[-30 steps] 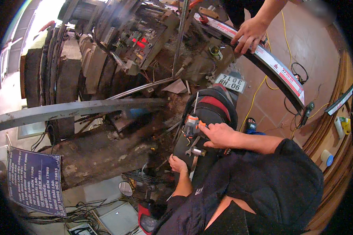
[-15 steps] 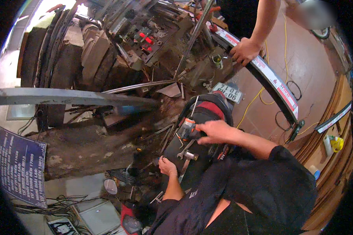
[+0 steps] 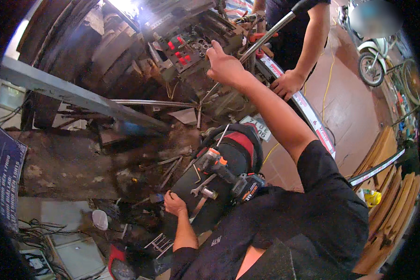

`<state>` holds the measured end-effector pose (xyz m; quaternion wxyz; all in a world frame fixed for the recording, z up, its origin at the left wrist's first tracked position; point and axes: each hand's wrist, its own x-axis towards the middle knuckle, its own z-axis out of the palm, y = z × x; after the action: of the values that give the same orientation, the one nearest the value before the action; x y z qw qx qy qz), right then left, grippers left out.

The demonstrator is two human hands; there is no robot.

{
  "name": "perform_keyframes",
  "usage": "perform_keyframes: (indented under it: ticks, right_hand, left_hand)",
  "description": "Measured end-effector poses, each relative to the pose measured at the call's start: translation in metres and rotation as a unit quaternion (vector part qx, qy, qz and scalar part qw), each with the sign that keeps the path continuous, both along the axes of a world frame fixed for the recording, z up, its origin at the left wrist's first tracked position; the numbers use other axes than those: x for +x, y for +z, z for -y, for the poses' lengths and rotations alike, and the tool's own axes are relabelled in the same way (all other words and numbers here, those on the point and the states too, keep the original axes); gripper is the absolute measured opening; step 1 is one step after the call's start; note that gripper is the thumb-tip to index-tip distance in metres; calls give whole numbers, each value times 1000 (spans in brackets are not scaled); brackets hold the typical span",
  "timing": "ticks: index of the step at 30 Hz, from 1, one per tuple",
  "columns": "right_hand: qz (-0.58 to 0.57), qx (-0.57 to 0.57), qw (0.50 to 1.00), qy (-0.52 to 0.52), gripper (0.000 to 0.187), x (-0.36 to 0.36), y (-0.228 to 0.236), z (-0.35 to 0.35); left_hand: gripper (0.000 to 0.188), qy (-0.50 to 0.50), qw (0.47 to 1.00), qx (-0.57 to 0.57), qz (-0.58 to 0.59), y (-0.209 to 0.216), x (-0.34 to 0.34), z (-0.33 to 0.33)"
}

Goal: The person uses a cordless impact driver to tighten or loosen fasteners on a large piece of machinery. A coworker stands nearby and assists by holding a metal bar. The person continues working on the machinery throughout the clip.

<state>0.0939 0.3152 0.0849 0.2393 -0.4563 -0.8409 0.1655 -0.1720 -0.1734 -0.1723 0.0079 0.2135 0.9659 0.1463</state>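
A cordless drill (image 3: 214, 163), grey and orange with a long bit, lies on the black motorbike seat (image 3: 182, 188) in front of me. Beside it are an open-end wrench (image 3: 203, 185), a metal socket (image 3: 210, 194) and a bent hex key (image 3: 196, 175). My left hand (image 3: 175, 204) is at the seat's left edge, its fingers curled; whatever they hold is hidden. My right hand (image 3: 226, 66) is stretched out toward the cluttered workbench (image 3: 172, 63), fingers apart, nothing visible in it. A slanting metal pole (image 3: 269, 36) passes close by that hand.
Another person's hand (image 3: 289, 84) rests on a long curved strip (image 3: 308, 109) with white and red film. A grey beam (image 3: 79, 95) crosses on the left. Wooden boards (image 3: 392, 200) lie at right, a motorbike (image 3: 372, 63) stands behind, and cables (image 3: 37, 226) tangle at lower left.
My right hand has left the drill and reached up and away toward the workbench. The drill stays on the seat. My left hand remains at the seat's edge while the view has shifted.
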Motion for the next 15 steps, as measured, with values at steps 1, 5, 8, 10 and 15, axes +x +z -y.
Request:
perform_keyframes:
  ticks: [1, 5, 8, 10, 15]
  right_hand:
    - [30, -8, 1000, 3, 52, -4, 0, -9]
    - [184, -50, 982, 11, 53, -16, 5, -37]
    - [241, -69, 968, 9, 52, -16, 10, -41]
    - [235, -58, 970, 8, 50, -12, 10, -36]
    - [256, -43, 966, 6, 49, -14, 5, -41]
  left_hand:
    - [40, 0, 1000, -4, 2, 0, 0, 0]
    - [41, 2, 1000, -6, 8, -1, 0, 0]
    - [41, 3, 1000, 0, 20, -1, -1, 0]
    - [41, 7, 1000, -8, 17, -1, 0, 1]
    - [40, -4, 1000, 17, 19, 1, 2, 3]
